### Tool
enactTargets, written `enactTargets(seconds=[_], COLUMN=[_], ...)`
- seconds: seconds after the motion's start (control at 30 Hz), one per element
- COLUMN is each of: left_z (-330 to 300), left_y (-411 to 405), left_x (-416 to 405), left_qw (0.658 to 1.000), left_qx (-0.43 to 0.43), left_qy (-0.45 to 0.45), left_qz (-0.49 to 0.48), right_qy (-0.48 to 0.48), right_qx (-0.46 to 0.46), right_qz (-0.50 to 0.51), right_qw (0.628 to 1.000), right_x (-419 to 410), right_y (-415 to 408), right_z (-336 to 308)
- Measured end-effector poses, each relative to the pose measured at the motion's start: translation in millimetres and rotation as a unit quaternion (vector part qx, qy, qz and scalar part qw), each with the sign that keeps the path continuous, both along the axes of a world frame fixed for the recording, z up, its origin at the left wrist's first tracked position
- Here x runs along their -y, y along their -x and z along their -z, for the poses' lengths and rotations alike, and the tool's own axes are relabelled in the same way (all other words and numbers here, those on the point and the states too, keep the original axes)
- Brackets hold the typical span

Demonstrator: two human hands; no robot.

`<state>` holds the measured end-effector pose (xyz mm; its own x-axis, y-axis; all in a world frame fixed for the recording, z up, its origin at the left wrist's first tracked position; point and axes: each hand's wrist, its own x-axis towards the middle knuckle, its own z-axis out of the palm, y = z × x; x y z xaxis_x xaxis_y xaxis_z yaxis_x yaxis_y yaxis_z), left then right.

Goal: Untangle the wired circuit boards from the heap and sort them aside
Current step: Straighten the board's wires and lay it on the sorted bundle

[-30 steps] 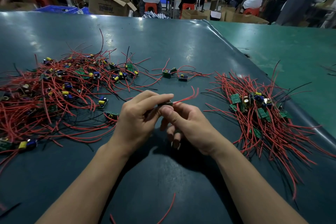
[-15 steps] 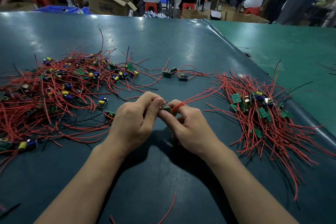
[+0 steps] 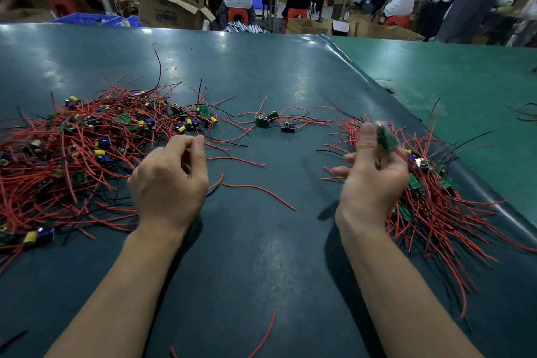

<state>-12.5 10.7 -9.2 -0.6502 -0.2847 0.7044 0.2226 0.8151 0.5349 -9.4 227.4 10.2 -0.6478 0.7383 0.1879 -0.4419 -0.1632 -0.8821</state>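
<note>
A tangled heap (image 3: pixel 75 154) of red and black wires with small green circuit boards covers the left of the dark mat. A sorted pile (image 3: pixel 430 195) of wired boards lies at the right. My right hand (image 3: pixel 374 177) is over the left edge of that pile and pinches a small green board (image 3: pixel 386 138) between thumb and fingers; the board is blurred. My left hand (image 3: pixel 171 180) hovers at the heap's right edge, fingers loosely curled, holding nothing that I can see. A few boards (image 3: pixel 274 122) lie apart in the middle.
Loose red wires (image 3: pixel 258 190) lie between my hands and near the front edge. The dark mat (image 3: pixel 261 256) ends at a raised fold on the right, beside a green table (image 3: pixel 465 81). People sit at benches beyond the far edge, with cardboard boxes (image 3: pixel 168 9).
My hands were together at the centre on one board. They have parted: the right hand carried the board right over the sorted pile, the left let go and moved toward the heap.
</note>
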Motion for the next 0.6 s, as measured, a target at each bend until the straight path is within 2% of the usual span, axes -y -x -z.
enactTargets(seconds=[0.07,0.13,0.23,0.3,0.4,0.6], left_z=[2,7,9,8,7,6], left_y=[2,6,7,6,6,7], left_x=[1,5,12,13,12,17], left_qw=[0.999,0.989,0.954,0.937,0.949,0.944], left_qx=[0.012,0.097,0.249,0.299,0.279,0.279], left_qy=[0.036,0.068,0.079,0.083,0.055,0.066], left_qz=[-0.038,-0.083,-0.151,-0.159,-0.136,-0.163], right_qy=[0.175,0.26,0.291,0.319,0.335,0.26], right_qx=[0.067,0.116,0.102,0.087,0.085,0.138], right_qz=[-0.046,-0.085,-0.098,-0.102,-0.131,-0.202], right_qw=[0.981,0.955,0.946,0.938,0.929,0.934], right_x=[-9,-11,-9,-12,-15,-10], right_y=[4,4,4,4,1,0], right_z=[3,7,7,5,5,4])
